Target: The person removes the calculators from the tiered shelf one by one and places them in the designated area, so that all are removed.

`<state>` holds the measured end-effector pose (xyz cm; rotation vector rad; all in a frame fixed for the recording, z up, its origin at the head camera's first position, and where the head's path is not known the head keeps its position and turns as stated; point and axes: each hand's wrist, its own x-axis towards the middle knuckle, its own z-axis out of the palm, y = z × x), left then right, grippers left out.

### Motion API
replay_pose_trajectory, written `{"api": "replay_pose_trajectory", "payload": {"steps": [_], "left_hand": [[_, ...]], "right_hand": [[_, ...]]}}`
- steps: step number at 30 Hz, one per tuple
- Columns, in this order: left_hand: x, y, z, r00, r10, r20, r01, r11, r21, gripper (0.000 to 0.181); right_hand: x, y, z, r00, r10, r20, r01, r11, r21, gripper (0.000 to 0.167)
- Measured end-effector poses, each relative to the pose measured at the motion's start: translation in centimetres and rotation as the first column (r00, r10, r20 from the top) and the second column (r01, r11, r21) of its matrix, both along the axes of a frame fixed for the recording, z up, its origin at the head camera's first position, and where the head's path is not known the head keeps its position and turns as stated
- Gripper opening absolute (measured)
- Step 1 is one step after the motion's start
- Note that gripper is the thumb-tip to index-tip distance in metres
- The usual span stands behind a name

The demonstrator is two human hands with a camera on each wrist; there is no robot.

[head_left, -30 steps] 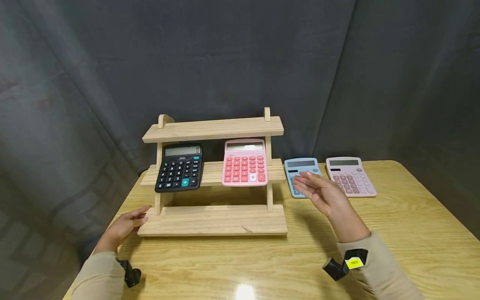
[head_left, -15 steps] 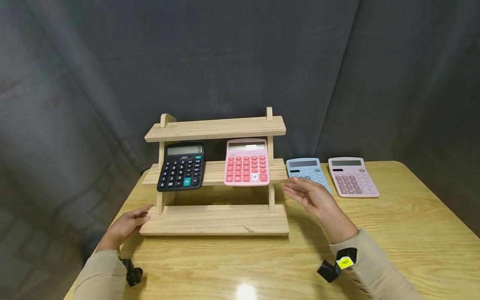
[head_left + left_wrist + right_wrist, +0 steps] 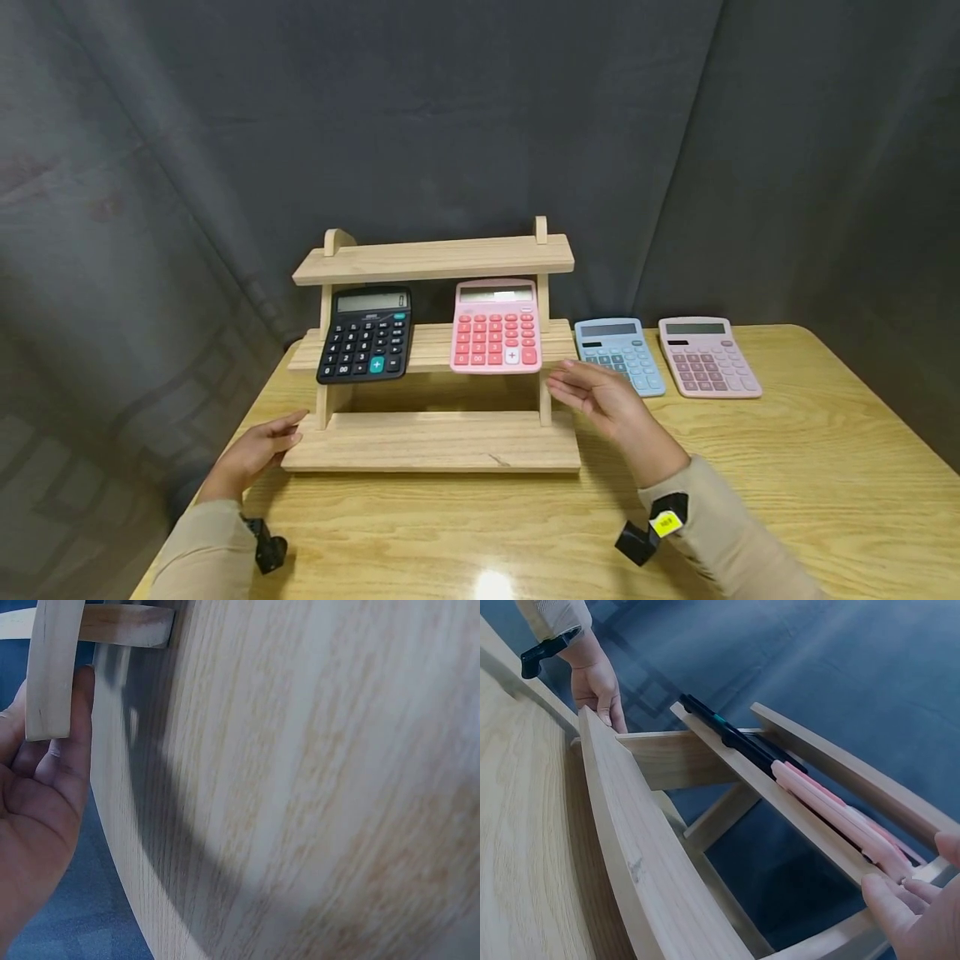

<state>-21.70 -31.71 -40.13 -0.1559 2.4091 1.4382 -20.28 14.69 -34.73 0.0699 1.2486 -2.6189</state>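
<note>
Two units, a black calculator (image 3: pixel 365 335) and a pink calculator (image 3: pixel 497 327), sit on the middle board (image 3: pixel 432 343) of the wooden rack (image 3: pixel 432 357), which stands near the left edge of the tabletop (image 3: pixel 847 475). Left hand (image 3: pixel 258 454) grips the left end of the bottom board (image 3: pixel 431 446); right hand (image 3: pixel 603 404) has fingers extended at the middle board's right end, contact unclear. Rack should be stiff, fairly light, decent grip on bare wood; best held by both bottom board ends. Calculators probably slick hard plastic, could slide if it tips; screens likely fragile. Left margin tight. Blue calculator (image 3: pixel 615 340) lies just right of the rack, lilac calculator (image 3: pixel 708 358) beyond, toward the far right corner. Most room: toward the near edge, itself out of frame.
</note>
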Motion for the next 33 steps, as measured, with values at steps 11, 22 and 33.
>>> {"api": "replay_pose_trajectory", "payload": {"steps": [11,22,33], "left_hand": [[0.3,0.1,0.0,1.000,0.001,-0.005,-0.001,1.000,-0.020,0.056],[0.6,0.2,0.4,1.000,-0.011,-0.015,0.011,1.000,-0.014,0.055],[0.5,0.4,0.5,1.000,-0.008,-0.003,0.008,1.000,-0.013,0.055]], "right_hand": [[-0.7,-1.8,0.0,0.999,-0.050,0.015,0.049,0.997,0.057,0.013],[-1.3,-2.8,0.5,0.995,-0.091,0.031,0.084,0.982,0.168,0.039],[-1.9,-3.5,0.4,0.987,-0.159,0.029,0.147,0.957,0.252,0.037]]}}
